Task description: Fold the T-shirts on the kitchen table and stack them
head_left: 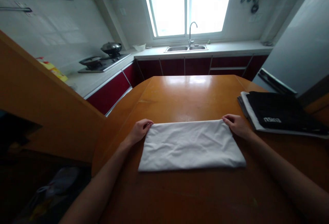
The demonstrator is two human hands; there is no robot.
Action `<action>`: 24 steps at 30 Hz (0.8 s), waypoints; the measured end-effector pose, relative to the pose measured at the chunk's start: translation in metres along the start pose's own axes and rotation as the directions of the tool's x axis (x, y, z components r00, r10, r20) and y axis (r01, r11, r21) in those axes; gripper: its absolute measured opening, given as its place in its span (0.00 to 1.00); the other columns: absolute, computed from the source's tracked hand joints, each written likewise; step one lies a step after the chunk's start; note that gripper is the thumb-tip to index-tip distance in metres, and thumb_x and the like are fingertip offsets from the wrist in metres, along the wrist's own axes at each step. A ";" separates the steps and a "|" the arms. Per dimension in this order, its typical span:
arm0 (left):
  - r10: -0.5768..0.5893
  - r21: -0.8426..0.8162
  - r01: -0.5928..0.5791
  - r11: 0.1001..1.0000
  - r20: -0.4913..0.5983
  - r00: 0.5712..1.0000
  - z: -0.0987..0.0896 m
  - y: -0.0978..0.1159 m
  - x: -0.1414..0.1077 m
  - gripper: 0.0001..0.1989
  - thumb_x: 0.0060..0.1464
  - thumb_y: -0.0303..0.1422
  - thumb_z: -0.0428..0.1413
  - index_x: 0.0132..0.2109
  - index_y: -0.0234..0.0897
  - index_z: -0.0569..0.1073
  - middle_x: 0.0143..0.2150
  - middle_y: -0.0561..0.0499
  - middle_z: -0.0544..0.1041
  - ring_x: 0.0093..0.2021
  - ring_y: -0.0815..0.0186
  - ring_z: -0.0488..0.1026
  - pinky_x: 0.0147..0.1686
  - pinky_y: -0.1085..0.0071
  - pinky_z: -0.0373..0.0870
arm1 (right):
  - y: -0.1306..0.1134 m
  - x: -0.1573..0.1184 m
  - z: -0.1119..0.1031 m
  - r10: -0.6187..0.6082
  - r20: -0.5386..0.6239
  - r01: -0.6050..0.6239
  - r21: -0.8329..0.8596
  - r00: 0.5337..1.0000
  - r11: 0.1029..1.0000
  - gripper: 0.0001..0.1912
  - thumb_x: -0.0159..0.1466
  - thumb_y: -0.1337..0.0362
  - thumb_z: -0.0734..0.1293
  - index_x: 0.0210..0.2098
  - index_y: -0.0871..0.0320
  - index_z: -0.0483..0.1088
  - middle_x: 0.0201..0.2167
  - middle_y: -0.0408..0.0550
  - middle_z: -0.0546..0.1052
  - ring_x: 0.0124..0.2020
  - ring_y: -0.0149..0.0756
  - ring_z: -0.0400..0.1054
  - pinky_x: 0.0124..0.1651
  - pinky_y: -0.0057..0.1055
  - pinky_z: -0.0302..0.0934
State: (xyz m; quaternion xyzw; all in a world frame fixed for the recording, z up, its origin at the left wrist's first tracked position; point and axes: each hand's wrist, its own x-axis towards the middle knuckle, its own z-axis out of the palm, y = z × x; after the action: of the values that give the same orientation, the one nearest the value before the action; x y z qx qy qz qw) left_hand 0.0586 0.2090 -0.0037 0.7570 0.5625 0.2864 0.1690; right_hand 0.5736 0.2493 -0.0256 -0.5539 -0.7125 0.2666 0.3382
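A white cloth, folded into a wide flat shape with soft wrinkles, lies on the wooden table in front of me. My left hand pinches its far left corner between thumb and fingers. At the far right corner my right hand grips the fabric in the same way. The cloth's near edge rests flat on the tabletop. Whether it is a garment or a plain cloth I cannot tell.
Folded clothes lie stacked on the table's right side, a black one with white lettering on top. Beyond the table are a sink with a faucet, a stove with pans, and a wooden panel at left.
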 end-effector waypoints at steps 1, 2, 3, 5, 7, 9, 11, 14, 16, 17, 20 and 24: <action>0.010 0.018 -0.010 1.000 0.008 1.000 0.001 -0.002 0.000 0.15 0.63 0.41 0.52 0.41 0.36 0.78 0.39 0.46 0.81 0.40 0.61 0.77 0.43 0.68 0.72 | 0.002 0.001 0.000 -0.001 0.010 0.001 -0.016 1.000 1.000 0.17 0.64 0.52 0.63 0.35 0.59 0.76 0.33 0.50 0.81 0.34 0.42 0.74 0.39 0.34 0.65; 0.023 0.047 -0.023 0.999 0.008 1.000 0.001 -0.003 -0.001 0.15 0.63 0.41 0.51 0.41 0.36 0.78 0.39 0.46 0.80 0.41 0.61 0.77 0.44 0.67 0.72 | 0.003 0.002 0.000 0.001 0.015 -0.001 -0.035 1.000 0.999 0.17 0.64 0.52 0.63 0.36 0.59 0.76 0.33 0.50 0.81 0.35 0.42 0.74 0.39 0.34 0.66; 0.037 0.090 -0.037 0.995 0.000 0.999 0.001 -0.002 -0.002 0.15 0.64 0.41 0.50 0.41 0.36 0.78 0.41 0.45 0.79 0.42 0.61 0.76 0.46 0.66 0.72 | 0.001 0.002 -0.001 0.008 0.004 -0.008 -0.070 1.000 0.998 0.17 0.64 0.53 0.62 0.36 0.59 0.76 0.34 0.51 0.81 0.35 0.42 0.74 0.40 0.35 0.66; 0.063 0.202 -0.054 0.978 -0.042 0.997 0.003 0.010 -0.004 0.15 0.65 0.39 0.49 0.45 0.36 0.78 0.46 0.43 0.78 0.48 0.58 0.75 0.52 0.61 0.71 | -0.009 -0.001 -0.001 0.009 -0.068 -0.021 -0.191 0.998 0.981 0.18 0.66 0.54 0.61 0.38 0.60 0.76 0.37 0.55 0.80 0.39 0.44 0.74 0.45 0.37 0.66; 0.096 0.297 -0.071 0.952 -0.070 0.993 0.011 0.035 -0.008 0.17 0.66 0.37 0.47 0.52 0.36 0.76 0.54 0.42 0.75 0.55 0.57 0.72 0.58 0.58 0.67 | -0.031 -0.009 0.004 -0.041 -0.159 -0.013 -0.326 0.986 0.945 0.19 0.67 0.56 0.58 0.43 0.61 0.76 0.43 0.58 0.79 0.46 0.47 0.72 0.51 0.41 0.64; 0.137 0.335 -0.124 0.934 -0.015 0.990 0.029 0.068 -0.014 0.20 0.68 0.36 0.45 0.60 0.36 0.71 0.61 0.41 0.71 0.62 0.57 0.67 0.62 0.57 0.63 | -0.059 -0.024 0.021 -0.126 -0.168 0.047 -0.409 0.978 0.911 0.22 0.69 0.57 0.56 0.50 0.61 0.74 0.51 0.60 0.76 0.54 0.48 0.68 0.58 0.43 0.61; 0.177 0.357 -0.200 0.912 0.097 0.979 0.054 0.099 -0.021 0.22 0.70 0.38 0.43 0.65 0.37 0.66 0.67 0.42 0.66 0.68 0.57 0.60 0.66 0.55 0.58 | -0.083 -0.040 0.046 -0.187 -0.057 0.142 -0.452 0.981 0.881 0.25 0.71 0.57 0.54 0.58 0.61 0.70 0.59 0.59 0.71 0.61 0.47 0.63 0.63 0.44 0.56; 0.106 0.433 -0.185 0.882 0.201 0.974 0.087 0.125 -0.030 0.27 0.69 0.44 0.44 0.70 0.40 0.59 0.73 0.42 0.56 0.73 0.49 0.49 0.68 0.44 0.50 | -0.100 -0.058 0.084 -0.137 0.090 0.164 -0.526 0.986 0.834 0.30 0.71 0.54 0.53 0.68 0.62 0.59 0.71 0.58 0.56 0.72 0.49 0.46 0.70 0.50 0.42; 0.045 0.471 -0.159 0.868 0.243 0.969 0.098 0.128 -0.033 0.29 0.69 0.46 0.44 0.71 0.40 0.58 0.74 0.41 0.51 0.74 0.47 0.45 0.67 0.40 0.46 | -0.098 -0.062 0.098 -0.063 0.154 0.139 -0.554 0.986 0.821 0.33 0.71 0.53 0.53 0.70 0.63 0.54 0.73 0.57 0.50 0.74 0.48 0.39 0.71 0.52 0.35; 0.028 0.482 -0.154 0.863 0.257 0.966 0.100 0.127 -0.034 0.29 0.69 0.46 0.44 0.71 0.41 0.58 0.75 0.42 0.50 0.74 0.47 0.43 0.68 0.39 0.45 | -0.096 -0.062 0.101 -0.034 0.179 0.130 -0.559 0.983 0.819 0.33 0.71 0.52 0.52 0.71 0.63 0.53 0.73 0.57 0.49 0.74 0.48 0.38 0.71 0.51 0.33; 0.013 0.499 -0.148 0.854 0.264 0.964 0.100 0.130 -0.035 0.29 0.69 0.45 0.43 0.71 0.39 0.59 0.75 0.41 0.49 0.74 0.47 0.43 0.68 0.40 0.45 | -0.095 -0.063 0.099 0.019 0.175 0.083 -0.560 0.984 0.824 0.33 0.72 0.52 0.51 0.71 0.64 0.53 0.74 0.58 0.47 0.74 0.48 0.36 0.71 0.53 0.32; 0.073 0.485 -0.182 0.856 0.234 0.969 0.109 0.151 -0.040 0.27 0.69 0.42 0.42 0.70 0.37 0.58 0.75 0.42 0.50 0.74 0.50 0.44 0.68 0.43 0.47 | -0.110 -0.077 0.102 -0.029 0.144 0.104 -0.542 0.989 0.834 0.33 0.71 0.55 0.53 0.71 0.63 0.52 0.74 0.58 0.46 0.74 0.47 0.36 0.71 0.52 0.32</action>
State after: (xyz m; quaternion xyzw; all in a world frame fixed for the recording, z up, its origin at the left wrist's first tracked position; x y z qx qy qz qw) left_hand 0.2327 0.1315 -0.0107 0.8361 0.5453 0.0602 0.0043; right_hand 0.4399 0.1471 -0.0215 -0.5839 -0.7982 0.0748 0.1276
